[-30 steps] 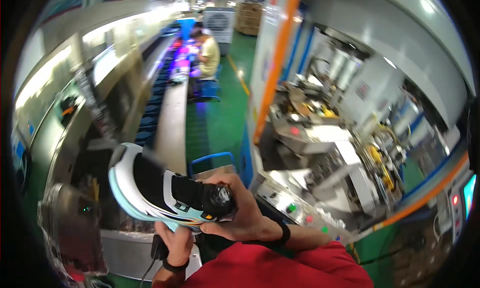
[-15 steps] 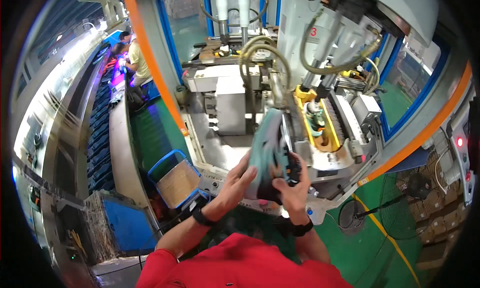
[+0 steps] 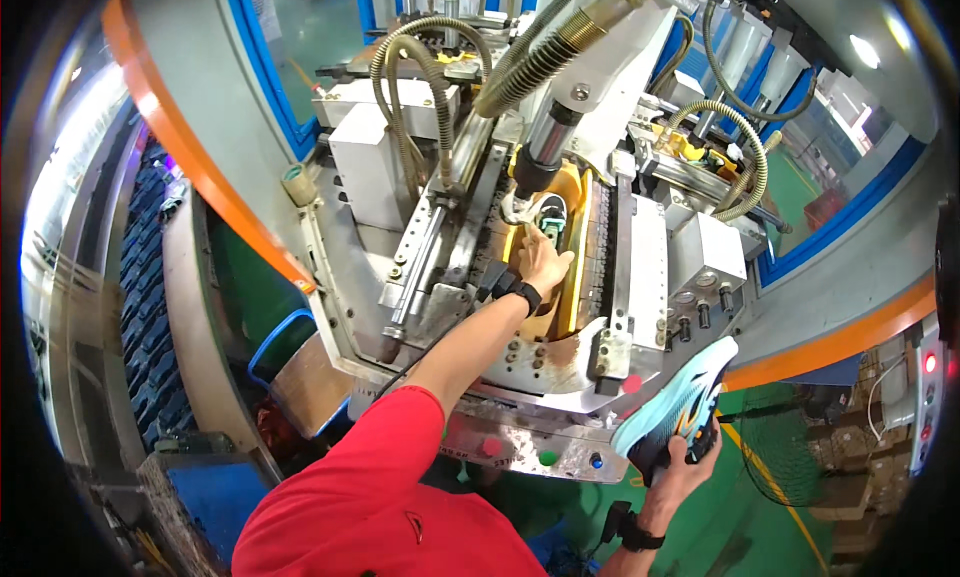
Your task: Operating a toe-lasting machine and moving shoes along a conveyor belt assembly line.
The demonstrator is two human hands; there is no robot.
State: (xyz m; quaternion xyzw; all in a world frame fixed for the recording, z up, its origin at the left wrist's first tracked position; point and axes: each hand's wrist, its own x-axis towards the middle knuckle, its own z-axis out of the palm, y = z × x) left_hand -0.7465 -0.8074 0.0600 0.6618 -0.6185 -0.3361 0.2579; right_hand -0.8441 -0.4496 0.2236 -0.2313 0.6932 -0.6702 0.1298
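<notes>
In my right hand (image 3: pixel 685 467), off to the right of the machine's front edge, is a light-blue and black sneaker (image 3: pixel 685 397), gripped by its dark lower part and tilted with one end up. My left hand (image 3: pixel 545 267) reaches into a yellow-walled mould (image 3: pixel 578 267) of the press machine. Its thumb and fingers are spread beside a dark shoe with green parts (image 3: pixel 551 217) lying there. Whether the fingertips touch that shoe is hard to make out. A metal press rod (image 3: pixel 545 142) comes down close above the fingers.
Brush-like strips and a metal rail (image 3: pixel 648 267) flank the mould on the right. Coiled hoses (image 3: pixel 440 87) arch over the left side. An orange-edged frame (image 3: pixel 200 167) borders the machine. A blue-rimmed bin (image 3: pixel 310 377) stands lower left, and a conveyor (image 3: pixel 150 307) runs farther left.
Both hands were on the sneaker in front of me. The left has let go and reached into the mould, while the right has carried the sneaker rightward. The view has shifted closer to the machine.
</notes>
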